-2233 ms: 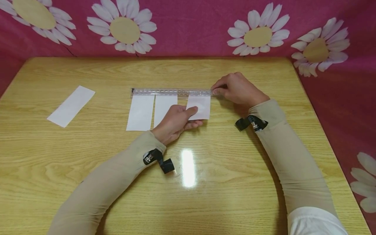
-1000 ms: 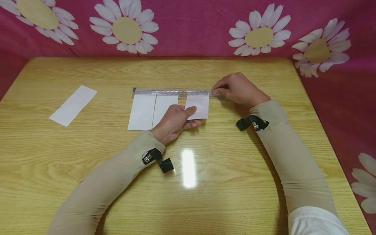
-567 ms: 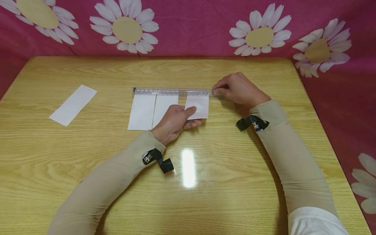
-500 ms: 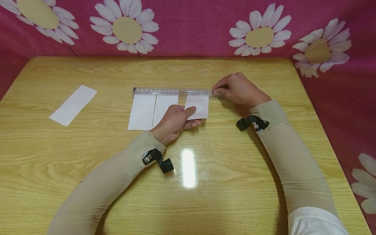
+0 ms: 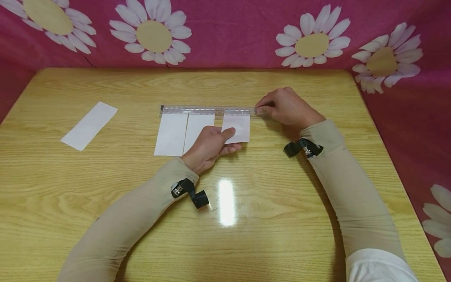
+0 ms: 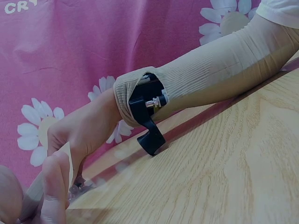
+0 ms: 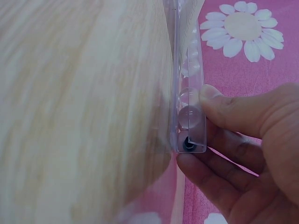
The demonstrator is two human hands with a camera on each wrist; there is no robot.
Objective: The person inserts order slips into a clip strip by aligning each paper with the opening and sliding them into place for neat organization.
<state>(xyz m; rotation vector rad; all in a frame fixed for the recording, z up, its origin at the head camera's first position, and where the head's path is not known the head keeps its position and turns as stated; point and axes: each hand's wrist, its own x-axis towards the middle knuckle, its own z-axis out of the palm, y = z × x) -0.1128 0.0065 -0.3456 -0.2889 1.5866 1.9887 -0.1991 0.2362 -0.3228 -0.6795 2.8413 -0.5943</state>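
Observation:
A long clear plastic ticket rail (image 5: 201, 109) with round clear beads inside lies across the table. Three white paper slips have their top edges at it. Two of them, the leftmost slip (image 5: 170, 135) and the middle slip (image 5: 201, 127), sit side by side, the middle one partly covered by my left hand (image 5: 213, 143). That hand pinches the third slip (image 5: 241, 124), thumb on top and fingers beneath, its top edge up in the rail. My right hand (image 5: 287, 107) grips the rail's right end between thumb and fingers; the right wrist view shows a black-rimmed hole (image 7: 188, 143) there.
Apart to the left, another white slip (image 5: 89, 126) lies slanted on the wood-grain table (image 5: 225, 250). A pink cloth (image 5: 232, 35) with daisies hangs behind and at the sides. Each wrist carries a black camera strap (image 5: 200, 199).
Over the first second the slip in my left hand shifted a little left along the rail, and the gap between the two left slips narrowed. Since then the hands have stayed nearly still.

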